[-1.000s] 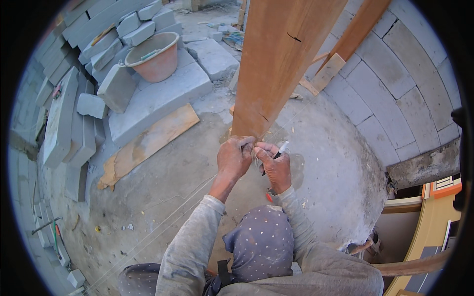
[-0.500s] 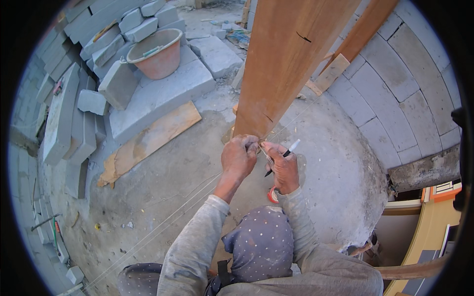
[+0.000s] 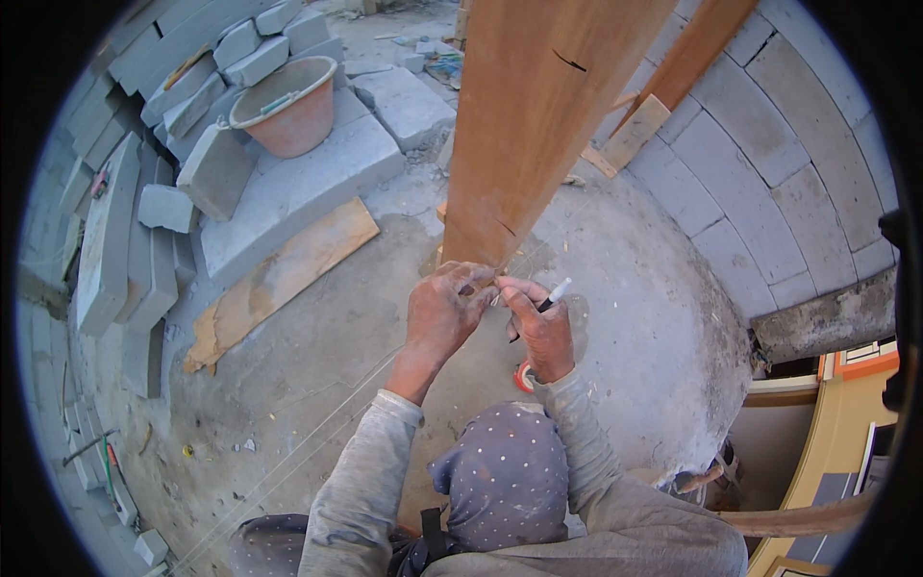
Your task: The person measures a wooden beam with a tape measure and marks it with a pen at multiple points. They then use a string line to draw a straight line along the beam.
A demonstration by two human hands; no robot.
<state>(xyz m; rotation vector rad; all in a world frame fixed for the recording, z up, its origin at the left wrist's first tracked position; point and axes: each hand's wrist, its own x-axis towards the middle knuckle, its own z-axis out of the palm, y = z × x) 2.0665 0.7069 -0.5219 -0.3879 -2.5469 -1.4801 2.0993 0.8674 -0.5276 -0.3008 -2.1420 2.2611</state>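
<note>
Your left hand (image 3: 444, 313) is pinching its fingers (image 3: 478, 282) shut on something thin at the lower end of the wooden plank (image 3: 538, 125); what exactly is too small to tell, maybe a string. Your right hand (image 3: 543, 327) is closing its fingers on a pen (image 3: 550, 296), white cap pointing up and away, black body tucked in the palm. Both hands are touching each other right at the plank's bottom edge.

Compared with a second ago, your hands are sitting a little lower and closer to you, and the pen tip is tilting further out from the plank, so the marking looks paused while you are fiddling with the thin thing.

Under your right wrist an orange tape roll (image 3: 522, 377) is lying on the concrete floor (image 3: 317, 365). Farther left, a flat board (image 3: 279, 279), grey blocks (image 3: 216, 168) and an orange bucket (image 3: 284, 106) are sitting well apart from you.
</note>
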